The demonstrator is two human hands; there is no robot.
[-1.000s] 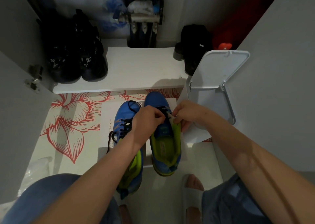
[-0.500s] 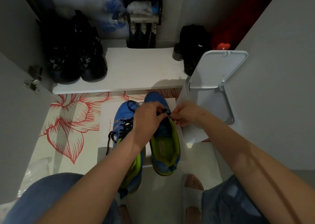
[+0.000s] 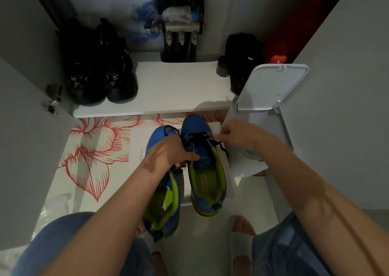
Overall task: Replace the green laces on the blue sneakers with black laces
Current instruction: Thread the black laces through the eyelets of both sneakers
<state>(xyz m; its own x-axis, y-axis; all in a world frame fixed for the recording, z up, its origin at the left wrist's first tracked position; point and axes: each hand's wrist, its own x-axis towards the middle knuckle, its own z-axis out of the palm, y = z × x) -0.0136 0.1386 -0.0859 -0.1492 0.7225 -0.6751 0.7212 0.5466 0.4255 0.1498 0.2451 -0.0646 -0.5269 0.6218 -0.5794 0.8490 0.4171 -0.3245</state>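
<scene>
Flower-print floor, white bin with its lid up on the right. The blue sneakers sit side by side on the floor. The left hand grips one's inner edge; the right hand pinches the black lace, stretched sideways. Insole logo's unreadable.

Both our bare forearms stretch forward and converge. Our left hand, back up, grips the sneaker, thumb lying across its tongue. Our right hand, held out to the right, pinches the black lace between its fingertips.
</scene>
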